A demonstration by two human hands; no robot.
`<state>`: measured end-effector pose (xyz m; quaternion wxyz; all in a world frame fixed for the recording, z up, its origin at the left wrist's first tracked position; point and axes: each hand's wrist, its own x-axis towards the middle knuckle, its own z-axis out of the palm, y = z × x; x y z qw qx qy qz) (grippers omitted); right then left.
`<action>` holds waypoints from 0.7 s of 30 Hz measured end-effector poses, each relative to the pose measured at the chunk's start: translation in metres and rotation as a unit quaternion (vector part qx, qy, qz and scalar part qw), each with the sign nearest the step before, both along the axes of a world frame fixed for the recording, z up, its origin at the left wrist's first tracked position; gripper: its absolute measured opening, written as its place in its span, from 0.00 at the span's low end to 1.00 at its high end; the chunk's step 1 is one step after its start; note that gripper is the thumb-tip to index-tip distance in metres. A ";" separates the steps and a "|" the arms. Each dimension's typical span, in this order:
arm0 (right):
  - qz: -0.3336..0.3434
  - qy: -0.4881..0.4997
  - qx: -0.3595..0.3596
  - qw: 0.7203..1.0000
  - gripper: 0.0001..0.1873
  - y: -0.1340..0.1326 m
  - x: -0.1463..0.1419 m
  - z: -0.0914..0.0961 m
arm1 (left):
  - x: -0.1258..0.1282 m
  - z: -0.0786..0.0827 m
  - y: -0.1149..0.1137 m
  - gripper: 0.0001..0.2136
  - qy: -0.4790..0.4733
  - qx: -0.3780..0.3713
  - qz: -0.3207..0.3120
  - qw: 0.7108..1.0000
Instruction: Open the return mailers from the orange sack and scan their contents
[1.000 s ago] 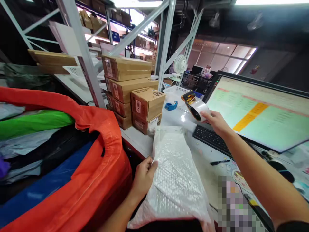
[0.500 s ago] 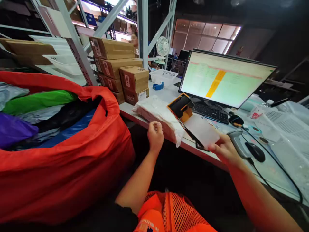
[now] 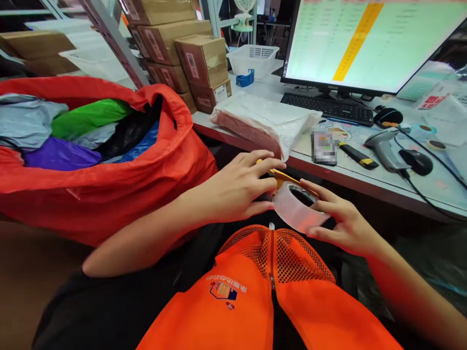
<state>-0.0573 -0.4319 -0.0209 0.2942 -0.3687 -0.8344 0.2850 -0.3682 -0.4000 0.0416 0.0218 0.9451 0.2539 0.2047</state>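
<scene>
In front of my chest is a tape dispenser with an orange-yellow frame, carrying a wide roll of clear packing tape. My right hand grips it from the right, thumb below the roll and fingers at its upper side and core. From the left, my left hand covers the dispenser's front end, its fingers bent over the frame and its palm turned away from me. Those fingers hide most of that end. Just beyond, a white plastic-wrapped parcel lies at the desk edge.
A red bag of coloured plastic packages stands at left. Stacked cardboard boxes, a white basket and a blue tape holder sit behind. The desk also bears a monitor, keyboard, phone, box cutter and scanner.
The tape dispenser has come off the desk area toward my chest and turned, showing its roll. My left hand, a loose fist before, has moved onto it. The view has tilted down.
</scene>
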 end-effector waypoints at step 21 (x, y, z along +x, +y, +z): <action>-0.059 -0.027 -0.072 0.995 0.18 -0.041 0.014 -0.031 | -0.003 -0.058 0.017 0.11 -0.226 -0.405 0.084 0.882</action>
